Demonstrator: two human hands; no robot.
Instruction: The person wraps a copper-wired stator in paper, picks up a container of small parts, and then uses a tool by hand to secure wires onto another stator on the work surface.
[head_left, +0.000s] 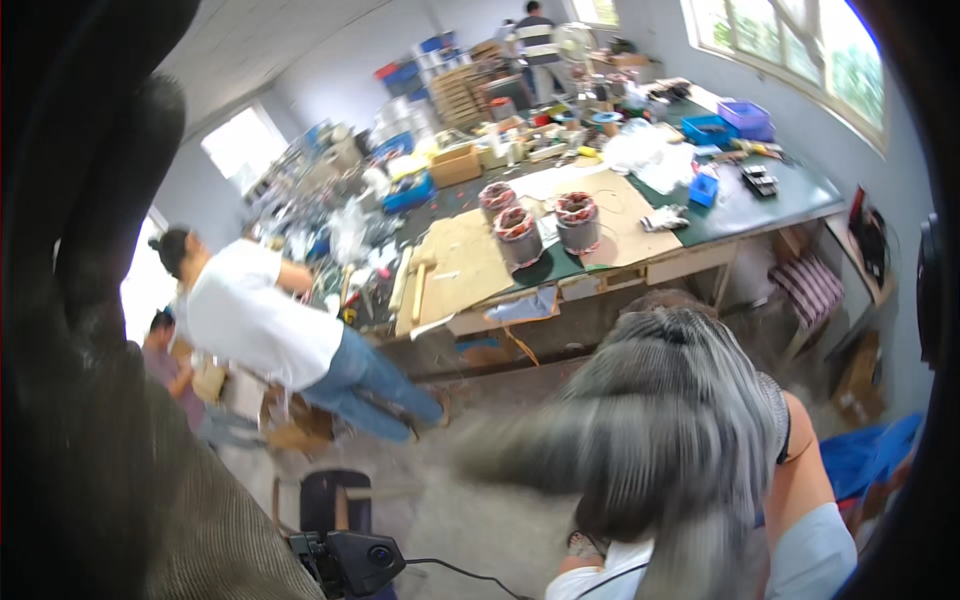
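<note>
My right hand, in a grey knitted glove, is raised close to the camera and blurred by motion. Its fingers point left and downward, spread apart, with nothing visible held between them. My left hand, also gloved, is a large dark shape along the left edge, very near the lens; its fingers are mostly lost in shadow. Beside it at the bottom is a small black camera with a thin cable. Beyond my right hand, wound motor stators stand upright on the workbench, with neither hand touching them.
The green-topped workbench bears cardboard sheets, a mallet, blue bins and plastic bags. A person in a white shirt stands at its left side. A dark chair is below. Other people are farther off.
</note>
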